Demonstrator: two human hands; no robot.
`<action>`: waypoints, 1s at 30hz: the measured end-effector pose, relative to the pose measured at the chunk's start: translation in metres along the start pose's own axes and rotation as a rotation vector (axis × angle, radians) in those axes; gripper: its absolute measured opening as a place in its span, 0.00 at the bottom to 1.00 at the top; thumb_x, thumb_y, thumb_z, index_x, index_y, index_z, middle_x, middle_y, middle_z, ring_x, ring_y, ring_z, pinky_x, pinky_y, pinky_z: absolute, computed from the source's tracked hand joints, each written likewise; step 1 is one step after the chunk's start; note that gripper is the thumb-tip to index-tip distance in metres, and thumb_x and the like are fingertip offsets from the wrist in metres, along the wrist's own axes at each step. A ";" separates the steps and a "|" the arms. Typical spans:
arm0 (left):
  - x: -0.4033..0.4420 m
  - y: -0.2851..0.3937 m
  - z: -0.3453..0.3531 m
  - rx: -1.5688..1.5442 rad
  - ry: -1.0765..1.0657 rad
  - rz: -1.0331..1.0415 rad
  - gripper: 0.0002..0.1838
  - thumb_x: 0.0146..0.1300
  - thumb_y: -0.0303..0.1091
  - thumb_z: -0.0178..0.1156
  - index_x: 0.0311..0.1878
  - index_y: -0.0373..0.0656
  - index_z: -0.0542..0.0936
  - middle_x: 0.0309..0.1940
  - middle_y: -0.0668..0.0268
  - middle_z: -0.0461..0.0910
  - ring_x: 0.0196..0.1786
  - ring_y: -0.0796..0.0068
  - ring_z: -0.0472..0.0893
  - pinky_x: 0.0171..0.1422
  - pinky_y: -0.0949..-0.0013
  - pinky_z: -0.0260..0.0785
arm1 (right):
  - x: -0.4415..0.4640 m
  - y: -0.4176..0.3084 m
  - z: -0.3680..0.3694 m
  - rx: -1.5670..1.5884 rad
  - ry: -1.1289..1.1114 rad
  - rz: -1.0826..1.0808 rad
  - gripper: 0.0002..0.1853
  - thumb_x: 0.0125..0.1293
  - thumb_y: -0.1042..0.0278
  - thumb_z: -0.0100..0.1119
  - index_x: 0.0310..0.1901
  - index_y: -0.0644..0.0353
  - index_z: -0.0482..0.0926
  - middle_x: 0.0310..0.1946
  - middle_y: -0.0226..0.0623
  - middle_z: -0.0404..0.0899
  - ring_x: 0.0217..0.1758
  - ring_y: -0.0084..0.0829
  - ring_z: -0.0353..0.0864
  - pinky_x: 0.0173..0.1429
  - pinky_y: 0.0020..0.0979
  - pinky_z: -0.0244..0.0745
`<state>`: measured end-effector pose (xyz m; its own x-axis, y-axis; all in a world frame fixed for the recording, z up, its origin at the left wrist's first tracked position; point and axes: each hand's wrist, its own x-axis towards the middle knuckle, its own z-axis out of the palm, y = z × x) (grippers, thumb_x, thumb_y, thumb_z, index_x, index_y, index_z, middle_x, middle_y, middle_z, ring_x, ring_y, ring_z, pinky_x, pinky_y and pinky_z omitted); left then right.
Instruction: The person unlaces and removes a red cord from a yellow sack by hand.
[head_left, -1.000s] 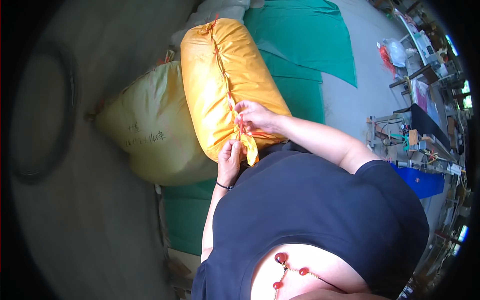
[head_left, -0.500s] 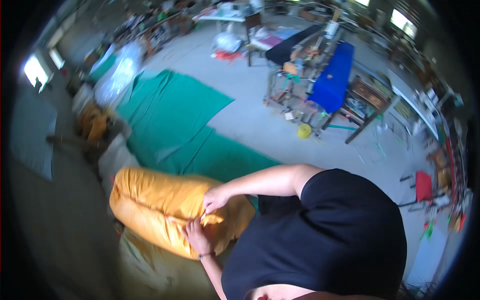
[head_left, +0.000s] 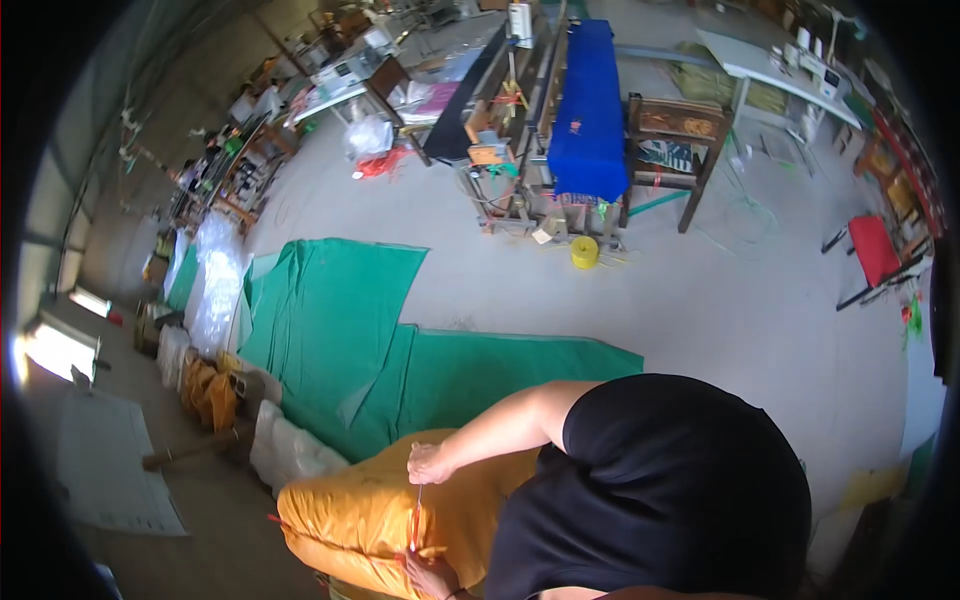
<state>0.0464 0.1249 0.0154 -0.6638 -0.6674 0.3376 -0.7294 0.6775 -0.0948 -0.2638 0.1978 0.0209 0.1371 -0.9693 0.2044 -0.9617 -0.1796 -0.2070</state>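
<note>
A stuffed orange sack (head_left: 350,515) lies at the lower middle, a seam with red cord running along its side. Above it, my right hand (head_left: 428,465) is closed in a fist round a thin strand (head_left: 420,496), which runs down to red cord at the seam. Low in the view, my left hand (head_left: 430,574) presses its fingers together on the sack's gathered cloth beside that cord. Its wrist is near the bottom edge, with a dark band on it.
Green sheets (head_left: 335,340) lie on the floor beyond the sack. Farther off stand a frame with blue cloth (head_left: 588,110), a wooden chair (head_left: 680,150), a yellow spool (head_left: 584,252) and a red-seated chair (head_left: 873,250). White wrapped bundles (head_left: 290,450) lie left of the sack.
The view has swung up and to the right, so more of the room shows. My right hand has lifted away from my left, and the strand between them is drawn out.
</note>
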 end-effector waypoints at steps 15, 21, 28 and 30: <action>0.061 0.143 -0.055 -0.050 -0.281 0.001 0.21 0.65 0.43 0.56 0.57 0.42 0.75 0.53 0.54 0.78 0.57 0.52 0.75 0.60 0.54 0.66 | -0.063 0.029 -0.064 0.240 0.196 0.004 0.15 0.63 0.53 0.54 0.30 0.56 0.79 0.23 0.43 0.79 0.31 0.44 0.83 0.34 0.42 0.77; 0.078 0.130 -0.047 -0.026 -0.378 -0.138 0.17 0.68 0.44 0.52 0.52 0.45 0.79 0.48 0.59 0.82 0.51 0.55 0.79 0.52 0.56 0.70 | -0.119 0.094 -0.051 0.719 0.060 0.173 0.15 0.63 0.50 0.54 0.43 0.49 0.80 0.36 0.39 0.82 0.44 0.42 0.81 0.46 0.44 0.75; 0.112 0.126 -0.036 -0.087 -0.368 -0.387 0.18 0.71 0.45 0.49 0.45 0.40 0.81 0.40 0.56 0.82 0.42 0.54 0.81 0.46 0.56 0.71 | -0.409 0.273 0.049 0.489 -0.226 1.217 0.13 0.57 0.58 0.58 0.38 0.55 0.84 0.36 0.43 0.83 0.39 0.41 0.82 0.45 0.42 0.76; 0.110 0.120 -0.033 -0.091 -0.364 -0.393 0.18 0.70 0.45 0.50 0.46 0.40 0.80 0.40 0.56 0.82 0.42 0.54 0.81 0.46 0.56 0.71 | -0.515 0.314 0.085 0.456 0.133 1.615 0.11 0.58 0.61 0.55 0.34 0.58 0.83 0.34 0.45 0.84 0.38 0.43 0.84 0.46 0.42 0.78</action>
<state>-0.1085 0.1433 0.0721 -0.3697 -0.9290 -0.0169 -0.9278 0.3682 0.0602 -0.6158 0.6267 -0.2304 -0.8941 -0.1807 -0.4099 0.0581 0.8605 -0.5061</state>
